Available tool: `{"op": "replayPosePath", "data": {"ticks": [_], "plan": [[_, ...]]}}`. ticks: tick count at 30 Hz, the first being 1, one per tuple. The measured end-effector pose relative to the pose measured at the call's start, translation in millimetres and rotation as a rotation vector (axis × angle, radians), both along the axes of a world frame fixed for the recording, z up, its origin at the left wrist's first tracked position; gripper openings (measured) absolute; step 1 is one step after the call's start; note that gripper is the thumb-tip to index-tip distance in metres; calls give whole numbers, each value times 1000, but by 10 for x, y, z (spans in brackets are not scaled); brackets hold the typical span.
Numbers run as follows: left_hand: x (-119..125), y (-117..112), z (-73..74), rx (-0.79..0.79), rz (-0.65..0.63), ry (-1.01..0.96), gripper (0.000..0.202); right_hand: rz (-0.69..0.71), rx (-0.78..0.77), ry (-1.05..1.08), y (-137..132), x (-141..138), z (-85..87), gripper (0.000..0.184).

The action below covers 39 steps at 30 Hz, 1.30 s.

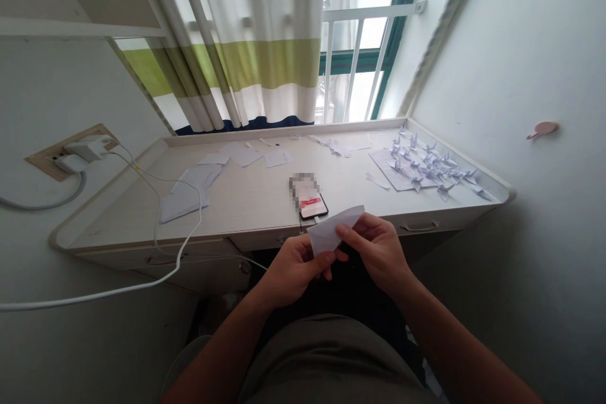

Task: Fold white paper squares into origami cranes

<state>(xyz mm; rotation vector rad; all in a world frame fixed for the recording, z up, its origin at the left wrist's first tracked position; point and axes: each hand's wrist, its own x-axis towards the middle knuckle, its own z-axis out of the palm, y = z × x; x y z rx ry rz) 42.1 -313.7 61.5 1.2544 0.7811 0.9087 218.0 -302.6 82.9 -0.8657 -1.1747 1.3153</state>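
Observation:
A folded sheet of white paper (329,232) is held up in front of the desk's front edge. My left hand (294,268) pinches its lower left part, the thumb lying along the near side. My right hand (376,246) grips its right part between thumb and fingers. Just beyond the paper, a phone (313,205) lies on the desk with a cable at its near end. Many small folded paper cranes (426,164) crowd the desk's right end, some of them on a flat sheet (379,161).
White paper sheets (187,196) are stacked on the desk's left side, with loose scraps (334,146) along the back. A white charging cable (189,246) loops from the wall socket (71,151) across the desk's left front. A striped curtain (255,44) hangs behind.

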Motion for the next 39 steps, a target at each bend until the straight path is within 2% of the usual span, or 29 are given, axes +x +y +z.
{"op": "replayPosePath", "data": {"ticks": [8,17,25,27,30,34,39], "plan": [[46,-14,8,-98,64,-16,35,-128,-16,5,-15,-38,-6,22],[-14,-6,114,27,-9,34,44,-129,-5,20,57,41,-96,22],[-18,21,24,-69,-2,-7,39,-128,11,24,67,49,-94,19],[-2,20,17,-71,39,-35,41,-160,4,24,59,40,-81,20],[29,14,20,-21,180,-73,43,-212,-8,13,52,19,-71,22],[52,9,26,100,344,-9,33,-273,-16,39,72,-14,-78,28],[67,15,22,100,339,28,35,-294,-44,119,123,-31,-96,33]]}}
